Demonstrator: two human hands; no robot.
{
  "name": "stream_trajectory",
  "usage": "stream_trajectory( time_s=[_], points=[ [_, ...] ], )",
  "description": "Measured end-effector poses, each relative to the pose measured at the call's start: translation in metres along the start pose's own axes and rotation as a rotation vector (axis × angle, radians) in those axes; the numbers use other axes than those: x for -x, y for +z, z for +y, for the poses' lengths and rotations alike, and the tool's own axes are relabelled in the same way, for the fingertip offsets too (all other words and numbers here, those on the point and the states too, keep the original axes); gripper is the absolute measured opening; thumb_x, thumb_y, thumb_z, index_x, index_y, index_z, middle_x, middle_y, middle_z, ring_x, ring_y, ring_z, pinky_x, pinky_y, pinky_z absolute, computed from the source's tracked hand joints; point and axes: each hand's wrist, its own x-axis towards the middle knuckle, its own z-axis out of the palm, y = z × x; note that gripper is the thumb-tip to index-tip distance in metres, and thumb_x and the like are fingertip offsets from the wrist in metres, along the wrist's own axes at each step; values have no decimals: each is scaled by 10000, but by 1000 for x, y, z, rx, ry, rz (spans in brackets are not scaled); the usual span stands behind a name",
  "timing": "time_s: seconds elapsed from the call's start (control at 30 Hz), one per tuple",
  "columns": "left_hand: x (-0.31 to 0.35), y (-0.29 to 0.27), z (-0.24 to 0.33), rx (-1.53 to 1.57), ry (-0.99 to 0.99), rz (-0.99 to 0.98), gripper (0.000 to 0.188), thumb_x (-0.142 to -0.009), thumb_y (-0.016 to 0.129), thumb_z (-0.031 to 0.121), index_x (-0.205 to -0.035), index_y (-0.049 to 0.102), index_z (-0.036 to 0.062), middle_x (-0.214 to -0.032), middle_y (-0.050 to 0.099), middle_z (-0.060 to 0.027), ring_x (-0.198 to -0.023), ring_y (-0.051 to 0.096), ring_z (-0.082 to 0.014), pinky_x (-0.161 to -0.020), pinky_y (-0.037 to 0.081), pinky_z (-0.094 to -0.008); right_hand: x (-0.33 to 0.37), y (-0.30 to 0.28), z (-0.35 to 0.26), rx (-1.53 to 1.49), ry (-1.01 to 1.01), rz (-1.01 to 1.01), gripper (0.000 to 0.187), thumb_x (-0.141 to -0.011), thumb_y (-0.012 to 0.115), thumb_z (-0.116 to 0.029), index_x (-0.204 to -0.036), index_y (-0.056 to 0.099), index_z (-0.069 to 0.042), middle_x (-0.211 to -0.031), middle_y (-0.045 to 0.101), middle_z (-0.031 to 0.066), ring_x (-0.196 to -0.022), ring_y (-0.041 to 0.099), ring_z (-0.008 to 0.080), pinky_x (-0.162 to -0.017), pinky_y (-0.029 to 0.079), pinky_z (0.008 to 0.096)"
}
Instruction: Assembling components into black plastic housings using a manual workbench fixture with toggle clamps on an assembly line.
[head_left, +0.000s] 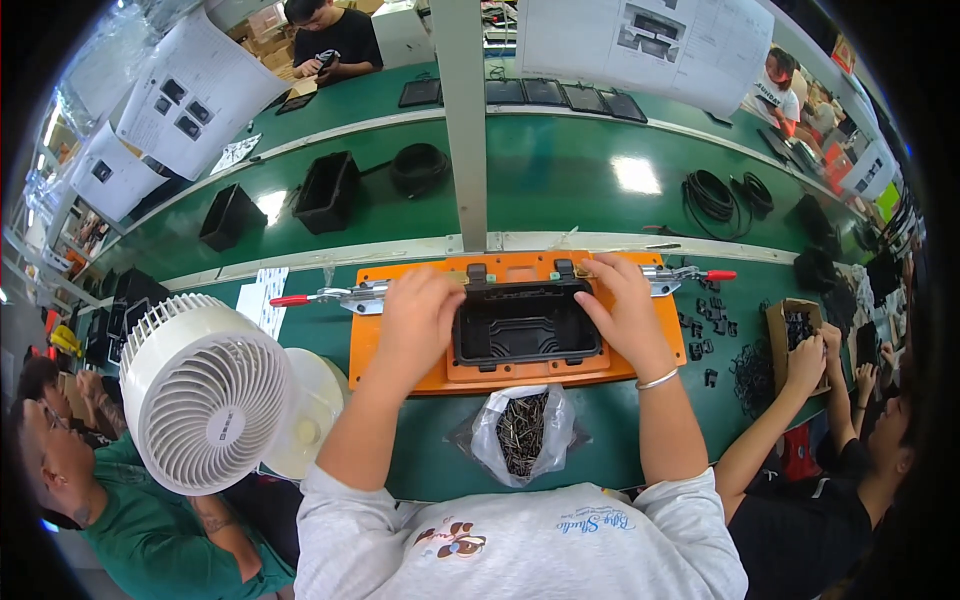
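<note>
Black, rectangular, open-topped moulded box, apparently of hard plastic (pixel 528 335), centred on a flat orange fixture plate (pixel 618 350) upon the green worktop (pixel 420 460); directions are taken from the box's centre. At 10 o'clock, the left hand (pixel 420 310) bends its fingers toward the rear corner; whether they grip anything cannot be told. At 2 o'clock, the right hand (pixel 625 300) has its thumb and fingers parted, the thumb at the box's end wall. Two small black blocks stand along the rear edge, at 11 o'clock (pixel 477 272) and 1 o'clock (pixel 564 268). At 6 o'clock lies a clear plastic bag of small metal pins (pixel 521 432). The thin-walled box is probably light and stiff, its smooth faces somewhat slippery; the end walls, at 3 and 9 o'clock, should offer the surest hold, whereas the small rear blocks seem likelier to break under force.
</note>
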Motion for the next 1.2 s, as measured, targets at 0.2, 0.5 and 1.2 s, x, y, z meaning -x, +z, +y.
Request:
stream_trajectory(
  time_s=[0.2, 0.5, 1.2],
  points=[
    [-4, 19, -24, -71, -58, -38, 118, -711, 705, 38, -822, 677, 70, -830, 573, -42, -844, 552, -239, -783, 381, -367, 4, 7, 5, -40, 25, 16, 389, -771, 723, -159, -1128, 604, -59, -1156, 566, 121, -1075, 522, 317, -905, 397, 417],
    [20, -10, -27, 28, -266, 225, 279, -785, 689, 73, -1061, 644, 76, -1099, 564, -109, -1042, 535, -268, -927, 382, -364, -38, 29, -42, 52, -157, -145, 638, -680, 802, -285, -1216, 542, -58, -1188, 556, 131, -1112, 508, 317, -906, 383, 442],
    [-23, -56, -89, 609, -800, 1251, 278, -912, 616, 252, -992, 478, 25, -797, 534, -54, -740, 529, -115, -689, 405, -236, -89, 80, -50, 82, 32, -621, 625, -619, 717, -441, -1107, 654, -55, -926, 683, 174, -904, 643, 329, -823, 464, 425]
  ],
)
